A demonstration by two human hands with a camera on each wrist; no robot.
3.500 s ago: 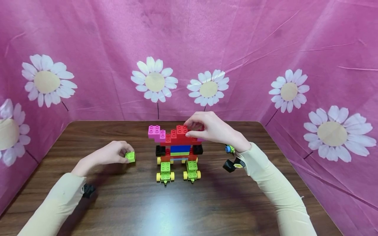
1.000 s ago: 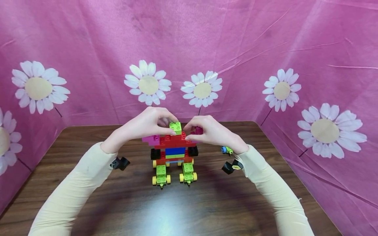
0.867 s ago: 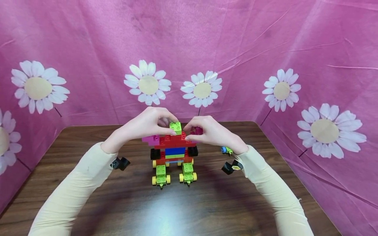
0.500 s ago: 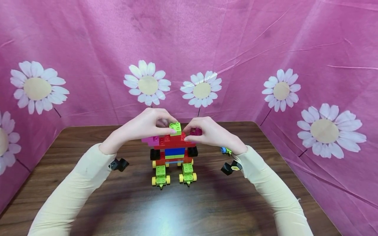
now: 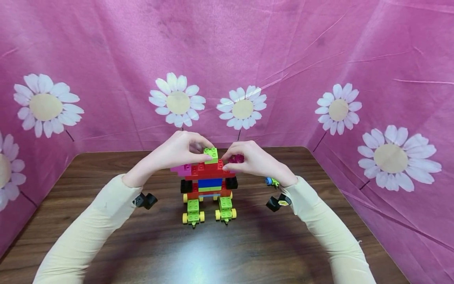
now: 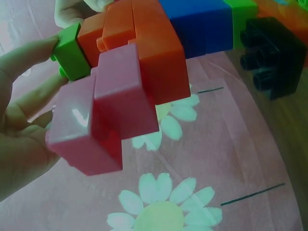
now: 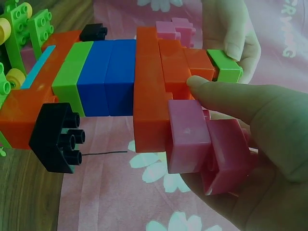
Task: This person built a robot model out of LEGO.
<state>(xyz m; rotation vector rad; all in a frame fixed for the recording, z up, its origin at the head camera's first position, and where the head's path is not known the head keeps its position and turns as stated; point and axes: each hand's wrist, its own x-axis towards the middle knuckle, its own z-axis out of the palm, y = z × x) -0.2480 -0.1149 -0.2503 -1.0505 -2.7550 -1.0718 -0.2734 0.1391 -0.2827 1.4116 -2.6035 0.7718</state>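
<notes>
A toy-brick figure stands on the table on two lime wheeled feet (image 5: 193,212). Blue bricks (image 5: 210,183) form its middle, with red bricks (image 5: 206,170) above and black bricks (image 5: 186,185) at the sides. My left hand (image 5: 173,150) pinches a lime green brick (image 5: 211,153) at the very top, seated against the red brick under it. From the other side, my right hand (image 5: 257,157) grips the red top bricks; its thumb (image 7: 216,94) presses a red one. Stepped pink bricks (image 7: 190,134) stick out beside the right palm. Matching pink bricks (image 6: 77,115) lie near the left hand.
A small blue-and-green brick piece (image 5: 272,181) lies on the wooden table (image 5: 142,244), near the right wrist. Pink cloth (image 5: 220,47) with white daisies hangs around the table's back and sides. Black wrist cameras (image 5: 144,200) hang under both wrists.
Over the first frames the left hand carried the lime brick from the table's left onto the figure's top. The right hand stayed at the figure. During the last second both hands barely moved.
</notes>
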